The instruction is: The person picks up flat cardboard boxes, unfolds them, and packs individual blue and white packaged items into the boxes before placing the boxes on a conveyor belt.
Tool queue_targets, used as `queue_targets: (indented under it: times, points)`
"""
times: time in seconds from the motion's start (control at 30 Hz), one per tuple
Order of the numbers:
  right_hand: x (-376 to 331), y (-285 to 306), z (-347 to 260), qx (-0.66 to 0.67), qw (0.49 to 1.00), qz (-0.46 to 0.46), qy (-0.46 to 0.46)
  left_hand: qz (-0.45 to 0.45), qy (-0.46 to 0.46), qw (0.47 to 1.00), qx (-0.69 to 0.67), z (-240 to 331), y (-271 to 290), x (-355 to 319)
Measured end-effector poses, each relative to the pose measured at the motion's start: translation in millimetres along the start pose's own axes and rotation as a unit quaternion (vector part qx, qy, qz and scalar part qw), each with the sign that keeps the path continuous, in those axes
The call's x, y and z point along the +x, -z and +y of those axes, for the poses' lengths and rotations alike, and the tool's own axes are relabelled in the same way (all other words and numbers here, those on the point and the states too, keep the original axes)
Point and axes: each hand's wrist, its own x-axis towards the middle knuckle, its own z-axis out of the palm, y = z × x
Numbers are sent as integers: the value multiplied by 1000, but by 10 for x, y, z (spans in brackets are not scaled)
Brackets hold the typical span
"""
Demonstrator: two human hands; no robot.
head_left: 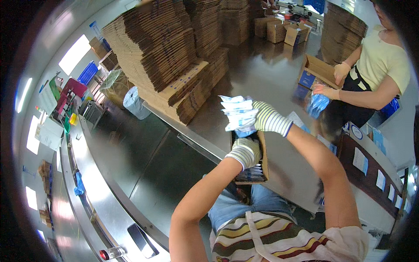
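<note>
My right hand (271, 118), in a striped knit glove, is closed on a bundle of flat white-and-blue packets (238, 114) held above the far end of an open cardboard box (265, 156). My left hand (245, 152), in a matching glove, reaches down into that box. Its fingers are mostly hidden, so I cannot tell whether they grip anything. More packets (250, 174) stand in a row in the near part of the box, beside my left wrist. The box rests at the edge of a metal table (286, 168), close to my body.
Tall stacks of flattened cartons (152, 56) rise at the far left of the table. A co-worker (379, 65) at the right handles blue packets (317, 106) beside another open carton (323, 70). A phone (142, 241) lies on the metal counter at lower left.
</note>
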Motion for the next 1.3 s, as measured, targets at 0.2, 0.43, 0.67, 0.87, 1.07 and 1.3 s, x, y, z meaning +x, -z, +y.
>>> queue_targets:
  times: [0.2, 0.43, 0.67, 0.87, 1.07, 1.3]
  points:
    - [-54, 172, 12, -26, 992, -126, -6, -55, 42, 996, -63, 110, 208, -55]
    - [59, 734, -281, 261, 937, -233, -9, 22, -15, 999, -24, -193, -215, 260]
    - [170, 409, -719, -276, 918, -286, -6, 30, -17, 999, -8, -141, -307, 232]
    - [-20, 404, -594, -175, 972, -154, -40, 265, -54, 956, -116, -67, 441, -792]
    - [-255, 355, -1049, -260, 927, -262, 59, 310, 80, 870, -374, -271, -327, -1384]
    - [-156, 398, -792, -116, 986, -109, 53, 237, 107, 793, -550, 156, -687, -1329]
